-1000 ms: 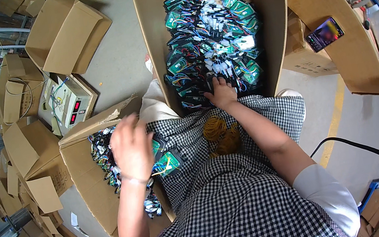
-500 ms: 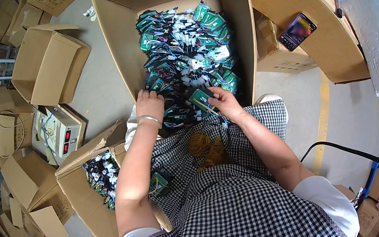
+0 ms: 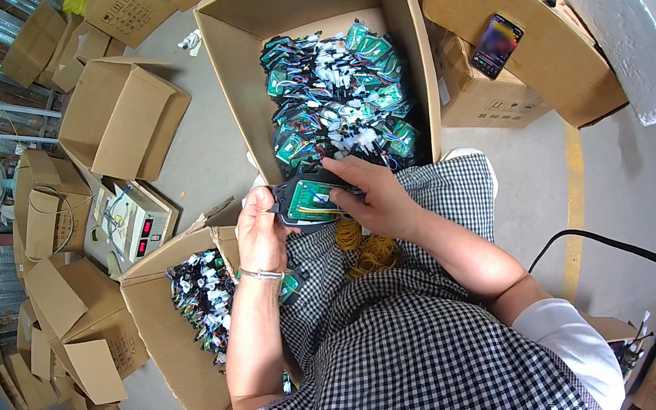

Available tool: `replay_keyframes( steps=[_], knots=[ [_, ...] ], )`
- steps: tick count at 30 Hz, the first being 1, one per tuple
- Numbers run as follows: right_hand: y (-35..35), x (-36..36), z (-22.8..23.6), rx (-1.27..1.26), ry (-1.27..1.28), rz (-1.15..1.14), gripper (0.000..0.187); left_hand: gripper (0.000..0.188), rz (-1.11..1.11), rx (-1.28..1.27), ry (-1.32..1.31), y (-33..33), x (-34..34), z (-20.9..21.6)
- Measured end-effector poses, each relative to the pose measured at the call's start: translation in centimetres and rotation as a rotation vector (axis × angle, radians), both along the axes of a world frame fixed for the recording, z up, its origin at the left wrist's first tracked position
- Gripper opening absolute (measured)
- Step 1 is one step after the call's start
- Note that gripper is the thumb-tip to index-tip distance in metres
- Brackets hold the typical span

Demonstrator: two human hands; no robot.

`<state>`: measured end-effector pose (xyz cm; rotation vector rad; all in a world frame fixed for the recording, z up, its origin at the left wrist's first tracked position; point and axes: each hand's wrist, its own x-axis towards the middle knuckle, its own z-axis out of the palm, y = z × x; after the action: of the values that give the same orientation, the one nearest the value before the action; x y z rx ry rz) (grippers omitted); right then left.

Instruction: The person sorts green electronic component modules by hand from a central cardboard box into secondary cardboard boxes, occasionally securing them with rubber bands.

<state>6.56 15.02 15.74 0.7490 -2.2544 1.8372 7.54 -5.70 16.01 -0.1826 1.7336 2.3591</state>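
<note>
A green circuit board in a black housing point(image 3: 312, 200), with coloured wires on it, is held between both hands above my lap. My left hand point(image 3: 260, 231) pinches its left end. My right hand point(image 3: 378, 195) grips its right side, fingers along the top edge and thumb near the wires. Just beyond stands a large cardboard box point(image 3: 221, 84) with many similar wired boards point(image 3: 341, 100) heaped in rows. Yellow rubber bands point(image 3: 372, 254) lie bunched on my checked apron point(image 3: 369, 353). Another green board point(image 3: 288, 287) shows beside my left forearm, partly hidden.
At my left, an open carton point(image 3: 164, 351) holds wired connectors point(image 3: 201, 298). Past it are a device with red displays point(image 3: 142, 233) and several cartons point(image 3: 126, 121). A phone point(image 3: 498, 46) leans on a cardboard box at right, near white foam point(image 3: 635, 27). A black cable point(image 3: 609, 246) curves at right.
My right hand has brought the board out of the large box toward my lap. My left hand has left the pile and taken hold of the board's left end. The view has shifted slightly.
</note>
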Motion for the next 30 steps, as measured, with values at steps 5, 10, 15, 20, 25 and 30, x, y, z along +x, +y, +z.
replay_keyframes(
  steps=[5, 10, 15, 20, 25, 30],
  knots=[
    [-1.1, 2.3, 0.8, 0.093, 0.068, -0.092, 0.041, 0.034, 0.227, 0.28, -0.063, 1.6, 2.3, 0.6],
    [-1.1, 3.1, 1.0, 0.125, 0.137, -0.069, 0.039, 0.034, 0.234, 0.257, -0.045, 0.8, 2.9, 1.2],
    [-2.1, 3.5, -0.6, 0.127, 0.137, -0.19, 0.041, 0.033, 0.224, 0.322, -0.057, 0.3, 3.3, -0.5],
    [-3.3, 4.9, -3.9, -0.525, -0.759, 0.176, 0.039, 0.035, 0.169, 0.325, -0.053, 4.2, 3.7, 2.8],
    [-3.1, 5.3, -3.6, -1.021, -0.984, 0.191, 0.041, 0.024, 0.074, 0.373, -0.048, 4.7, 3.8, 2.4],
    [-3.4, 4.7, -4.1, -0.907, -0.953, -0.083, 0.054, 0.027, 0.081, 0.277, 0.037, 4.8, 4.9, -0.3]
  ],
)
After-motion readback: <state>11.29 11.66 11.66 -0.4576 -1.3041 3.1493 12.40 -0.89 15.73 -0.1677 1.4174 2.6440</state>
